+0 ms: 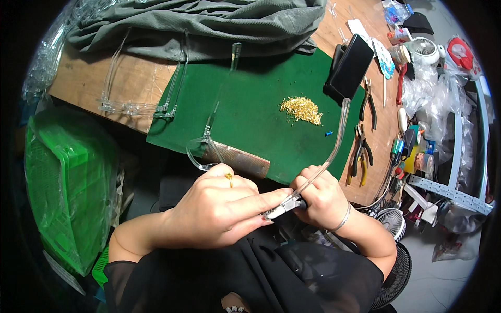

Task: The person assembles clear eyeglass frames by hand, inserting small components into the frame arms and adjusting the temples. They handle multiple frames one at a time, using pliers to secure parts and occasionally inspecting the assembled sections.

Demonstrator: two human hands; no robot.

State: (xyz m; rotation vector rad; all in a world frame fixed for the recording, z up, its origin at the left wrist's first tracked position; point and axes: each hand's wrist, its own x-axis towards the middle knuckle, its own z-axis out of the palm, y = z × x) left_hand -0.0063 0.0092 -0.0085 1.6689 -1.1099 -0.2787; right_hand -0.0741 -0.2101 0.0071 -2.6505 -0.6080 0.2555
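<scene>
Big wooden table up top, front edge cutting diagonally across, left corner half buried under a rumpled grey cloth. Green mat laid over the middle, mostly bare, so decent open room there apart from a small heap of gold bits and a tiny blue speck beside it. Green plastic crate wrapped in clear film off the left edge, down low. Right side totally jammed: crinkly clear bags, a small white fan, little white jars with coloured labels, a red round package at the far rim, pliers lying along the table's right edge. Black box standing at the mat's far corner. Clear glasses frames parked on the wood, left of the mat. Down front, below the mat's near edge: left hand curled shut, fingertips pinching a small silver tool; right hand closed around a clear temple arm that sticks up over the mat.
</scene>
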